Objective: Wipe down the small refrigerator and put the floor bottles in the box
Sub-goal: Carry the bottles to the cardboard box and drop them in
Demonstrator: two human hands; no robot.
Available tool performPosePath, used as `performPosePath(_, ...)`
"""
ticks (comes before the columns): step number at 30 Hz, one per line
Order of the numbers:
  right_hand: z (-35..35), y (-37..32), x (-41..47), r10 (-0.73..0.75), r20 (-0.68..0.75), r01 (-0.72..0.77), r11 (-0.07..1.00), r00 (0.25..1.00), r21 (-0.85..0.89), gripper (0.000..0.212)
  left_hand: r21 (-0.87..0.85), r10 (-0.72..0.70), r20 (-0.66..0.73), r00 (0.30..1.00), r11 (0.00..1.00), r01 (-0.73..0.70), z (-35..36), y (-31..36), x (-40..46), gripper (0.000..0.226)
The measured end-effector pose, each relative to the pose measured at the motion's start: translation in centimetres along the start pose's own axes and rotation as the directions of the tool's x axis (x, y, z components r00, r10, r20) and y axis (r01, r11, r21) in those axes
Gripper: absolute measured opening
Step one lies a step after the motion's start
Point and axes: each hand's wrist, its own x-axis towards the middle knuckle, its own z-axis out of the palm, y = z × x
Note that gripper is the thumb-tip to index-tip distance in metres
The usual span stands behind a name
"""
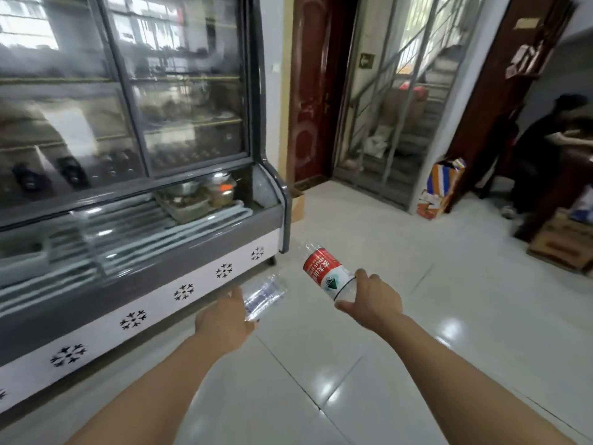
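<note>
We had both floor bottles in hand, in front of the refrigerator (134,200). Left hand (224,319) had its fingers wrapped round a clear crumpled bottle (264,295), held low near the fridge's white snowflake base panel. Right hand (372,300), further out from the fridge, gripped a red-label bottle (327,274) by one end, thumb and fingers closed on it, other end tilted up toward the fridge's right corner. We saw no other loose bottles on the floor tiles (385,364), so pickup looked done as far as visible. Drop-off remained: a small open cardboard box (298,203) sat on the floor just behind the fridge's right corner, probably the target, though we couldn't confirm. Wipe status: no cloth visible, glass blurred, couldn't tell.
</note>
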Motion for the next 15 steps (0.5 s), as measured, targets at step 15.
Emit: performPosePath(15, -4.4, 20.3, 16.5, 0.165, -0.017, -0.164, 0.985, 0.986, 0.050, 0.068, 0.038, 0.154, 0.023, 0.988, 0.987, -0.155, 0.8, 24.1, 17.7, 0.049)
